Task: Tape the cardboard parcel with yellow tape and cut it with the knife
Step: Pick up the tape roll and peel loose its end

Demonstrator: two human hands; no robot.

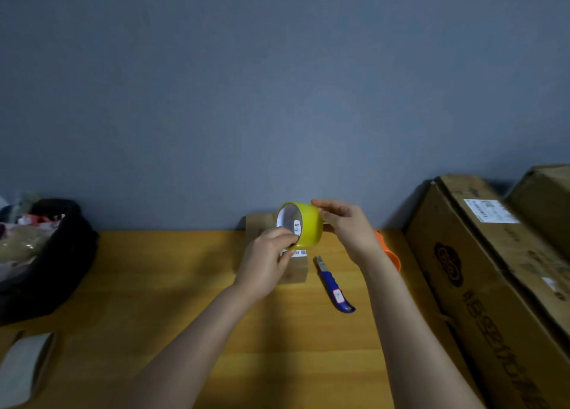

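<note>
At frame centre, both hands clamp the yellow tape roll (303,226): right hand (345,226) on its right side, left hand (268,260) pinching its lower rim | cardboard parcel (293,270) directly behind and below | knife (334,285) just right on table (185,270) | black bag (55,260) far left, contents blurred

A plain blue-grey wall (277,84) fills the upper half of the frame, dim and evenly lit, brightest near the middle. Below it runs a wooden table (172,273) with a warm yellow-orange top. Large cardboard boxes (493,270) stand stacked at the right edge. At the far left sits a dark bin (61,254) stuffed with crumpled material.
</note>
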